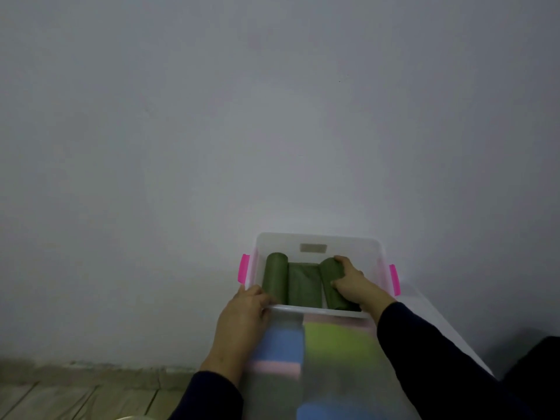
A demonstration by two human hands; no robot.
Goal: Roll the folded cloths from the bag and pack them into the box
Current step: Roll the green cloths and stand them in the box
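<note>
Three green rolls (304,283) side by side inside clear box (318,241) with pink latches (244,268), seen from head camera. Right hand (353,281), fingers curled round rightmost roll (333,283), setting it down beside middle one. Left hand (242,313), fingers curled over near rim, steadying box. Step in hand, by judgement: packing third roll. Next move likely calls for letting go without loosening roll, then fetching another cloth; bag not in view. Coloured cloths (336,338) blurred through front wall. No readable writing; small label (313,247) on far wall illegible.
</note>
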